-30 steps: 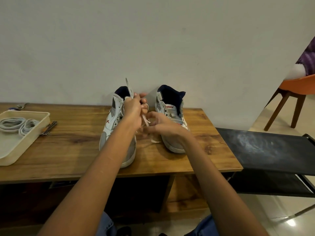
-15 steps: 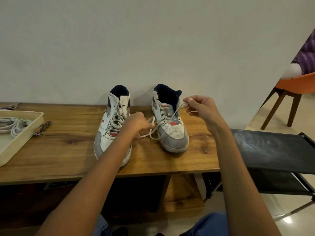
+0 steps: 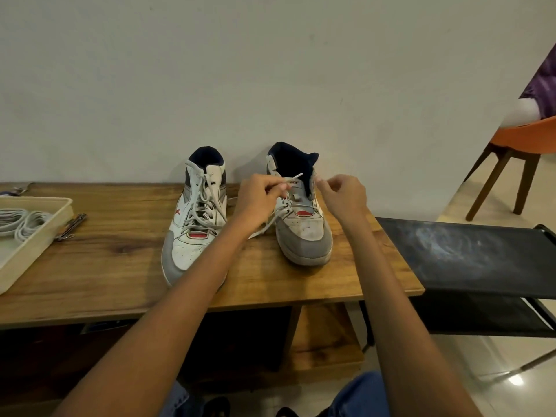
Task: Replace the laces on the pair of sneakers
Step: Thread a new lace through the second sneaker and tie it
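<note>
A: Nearest the camera, what lies on the wooden table [image 3: 99,266]?

B: The toes of both sneakers, pointing toward the person. Each shoe's long axis runs front to back, heels at the wall. The left sneaker [image 3: 195,218] is fully laced and angles slightly leftward at the toe. The right sneaker [image 3: 304,224] stands just beside it, mostly unlaced.

A: And the hands?

B: Both are over the right sneaker's upper eyelets. The left hand [image 3: 255,200] has its fingers curled, pinching the white lace [image 3: 290,179], whose tip sticks out up and to the right. The right hand [image 3: 346,197] has its fingers curled at the shoe's far side; I cannot tell whether it holds lace.

A: Further left?

B: A cream tray [image 3: 39,236] holding coiled laces [image 3: 21,222].
</note>
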`<state>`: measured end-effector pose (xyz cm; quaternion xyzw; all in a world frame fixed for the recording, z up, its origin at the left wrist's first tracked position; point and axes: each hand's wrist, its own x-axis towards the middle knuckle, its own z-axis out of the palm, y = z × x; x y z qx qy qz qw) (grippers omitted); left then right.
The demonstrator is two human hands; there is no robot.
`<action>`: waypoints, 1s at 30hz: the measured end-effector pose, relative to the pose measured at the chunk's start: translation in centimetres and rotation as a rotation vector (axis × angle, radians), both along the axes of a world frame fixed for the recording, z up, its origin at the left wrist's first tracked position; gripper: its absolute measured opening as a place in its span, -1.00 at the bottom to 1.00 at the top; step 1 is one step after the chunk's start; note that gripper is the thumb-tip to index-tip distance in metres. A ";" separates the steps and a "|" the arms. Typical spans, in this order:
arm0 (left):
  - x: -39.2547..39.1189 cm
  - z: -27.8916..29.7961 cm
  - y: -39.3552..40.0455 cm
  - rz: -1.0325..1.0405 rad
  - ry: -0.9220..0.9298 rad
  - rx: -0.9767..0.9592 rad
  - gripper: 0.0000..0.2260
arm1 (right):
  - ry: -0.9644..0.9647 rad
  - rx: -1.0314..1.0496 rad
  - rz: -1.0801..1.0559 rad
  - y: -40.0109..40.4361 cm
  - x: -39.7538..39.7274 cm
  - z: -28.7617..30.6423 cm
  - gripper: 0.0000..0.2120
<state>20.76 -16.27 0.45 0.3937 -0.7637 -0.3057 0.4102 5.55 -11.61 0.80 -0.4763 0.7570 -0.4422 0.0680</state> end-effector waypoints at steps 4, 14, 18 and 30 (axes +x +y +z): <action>-0.2 -0.6 -0.3 0.030 -0.075 0.009 -0.80 | 0.166 0.143 -0.095 -1.2 0.6 -3.2 -0.59; -1.0 -1.4 -0.4 0.133 -0.181 -0.012 -0.87 | 0.068 0.076 -0.084 -0.7 3.6 -3.3 -0.71; -0.8 -2.1 -0.5 0.158 -0.335 -0.093 -0.85 | -0.017 0.080 -0.039 -0.5 3.8 -3.0 -0.72; -1.2 -3.6 -0.4 0.097 -0.351 -0.238 -0.84 | -0.099 0.073 0.138 -0.3 1.6 -3.0 -0.85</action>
